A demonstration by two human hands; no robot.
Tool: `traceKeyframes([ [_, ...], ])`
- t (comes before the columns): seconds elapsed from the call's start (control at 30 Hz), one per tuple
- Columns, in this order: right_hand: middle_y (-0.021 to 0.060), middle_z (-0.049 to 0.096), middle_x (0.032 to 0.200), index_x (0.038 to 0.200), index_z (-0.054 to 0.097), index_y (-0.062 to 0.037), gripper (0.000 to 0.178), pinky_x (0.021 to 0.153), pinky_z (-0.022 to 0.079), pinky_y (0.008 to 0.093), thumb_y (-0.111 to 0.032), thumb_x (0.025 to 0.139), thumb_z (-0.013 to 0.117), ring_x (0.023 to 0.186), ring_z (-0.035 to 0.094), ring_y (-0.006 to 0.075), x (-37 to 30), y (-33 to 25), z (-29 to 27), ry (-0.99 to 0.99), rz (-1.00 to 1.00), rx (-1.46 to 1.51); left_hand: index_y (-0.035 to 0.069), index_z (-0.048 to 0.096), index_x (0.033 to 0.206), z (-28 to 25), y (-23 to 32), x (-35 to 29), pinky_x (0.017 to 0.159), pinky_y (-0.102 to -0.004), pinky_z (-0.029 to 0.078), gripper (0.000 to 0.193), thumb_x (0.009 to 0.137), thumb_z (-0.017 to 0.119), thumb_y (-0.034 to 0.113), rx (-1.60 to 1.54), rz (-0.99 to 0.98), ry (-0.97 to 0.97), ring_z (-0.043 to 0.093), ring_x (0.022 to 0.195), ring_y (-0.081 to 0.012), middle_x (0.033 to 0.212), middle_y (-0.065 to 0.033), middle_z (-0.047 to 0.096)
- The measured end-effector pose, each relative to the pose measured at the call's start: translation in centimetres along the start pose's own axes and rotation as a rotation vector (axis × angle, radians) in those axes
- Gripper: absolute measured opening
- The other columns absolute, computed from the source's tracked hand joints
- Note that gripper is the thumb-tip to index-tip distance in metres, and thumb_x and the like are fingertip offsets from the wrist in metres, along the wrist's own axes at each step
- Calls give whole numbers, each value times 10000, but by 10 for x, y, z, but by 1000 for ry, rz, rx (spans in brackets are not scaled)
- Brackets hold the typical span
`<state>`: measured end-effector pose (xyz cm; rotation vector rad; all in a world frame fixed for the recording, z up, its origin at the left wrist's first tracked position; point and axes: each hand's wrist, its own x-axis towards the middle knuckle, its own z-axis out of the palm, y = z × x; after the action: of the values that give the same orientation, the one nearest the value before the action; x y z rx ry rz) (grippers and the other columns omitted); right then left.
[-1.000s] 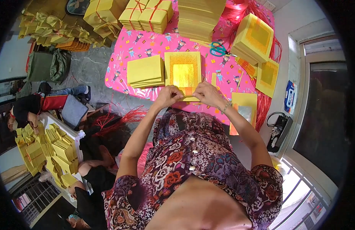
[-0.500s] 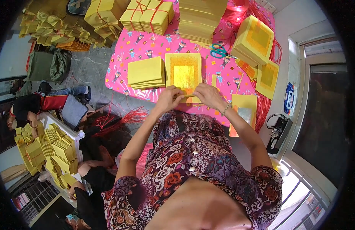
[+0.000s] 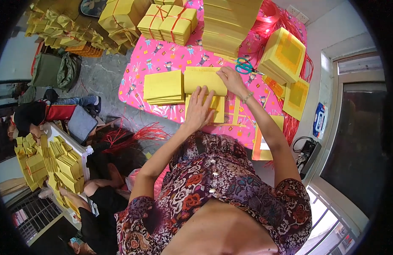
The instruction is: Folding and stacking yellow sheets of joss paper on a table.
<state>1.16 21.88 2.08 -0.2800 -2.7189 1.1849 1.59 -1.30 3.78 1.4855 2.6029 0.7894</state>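
A yellow paper sheet (image 3: 201, 79) lies folded away from me on the table, its plain side up and its orange-and-gold printed face hidden. My right hand (image 3: 232, 83) pinches it at its far right corner. My left hand (image 3: 199, 108) lies flat, fingers stretched out, across the sheet's near edge and the yellow paper (image 3: 218, 111) beneath. Just to the left sits a small stack of folded yellow papers (image 3: 163, 86). Teal-handled scissors (image 3: 244, 66) rest beyond my right hand.
A stack of printed sheets (image 3: 283, 53) and red plastic strands (image 3: 292, 131) line the right side of the pink table cover (image 3: 135, 80). Red-tied paper bundles (image 3: 177, 26) and a tall stack (image 3: 226, 27) stand at the back. People handle yellow papers at a white table (image 3: 84, 148) on the left.
The sheet's near part has been folded over away from me, covering its printed face. My right hand moved away from me along with it; my left hand opened and flattened onto the paper.
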Motion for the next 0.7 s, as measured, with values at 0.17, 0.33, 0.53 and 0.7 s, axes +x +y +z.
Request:
traceKeyframes([
  [0.17, 159, 605, 915, 931, 627, -22, 268, 800, 466, 459, -282, 959, 569, 887, 591, 349, 27, 8, 8, 12, -67, -209, 103, 298, 1524, 14, -16, 14, 1149, -561, 236, 776, 883, 640, 378, 87, -36, -74, 223, 1432, -459, 1546, -256, 252],
  [0.33, 128, 633, 966, 1018, 658, -58, 236, 876, 459, 455, -270, 943, 587, 955, 589, 318, 41, 8, 24, 32, -107, -321, 123, 262, 1545, 22, -22, 19, 1174, -550, 180, 798, 894, 602, 437, 105, -54, -121, 200, 1445, -449, 1557, -252, 239],
  [0.53, 125, 649, 1099, 1115, 679, -98, 266, 907, 465, 468, -246, 905, 610, 1072, 585, 315, 47, 6, 43, -117, -127, -215, 122, 264, 1544, 24, -25, 21, 1172, -555, 182, 795, 898, 599, 440, 98, -50, -135, 201, 1441, -456, 1556, -253, 240],
  [0.7, 122, 627, 1080, 1092, 678, -83, 246, 906, 471, 460, -203, 884, 619, 1052, 576, 322, 46, 1, 41, -119, -124, -237, 122, 270, 1542, 25, -26, 21, 1169, -559, 186, 793, 897, 600, 444, 82, -46, -130, 201, 1440, -459, 1556, -254, 240],
])
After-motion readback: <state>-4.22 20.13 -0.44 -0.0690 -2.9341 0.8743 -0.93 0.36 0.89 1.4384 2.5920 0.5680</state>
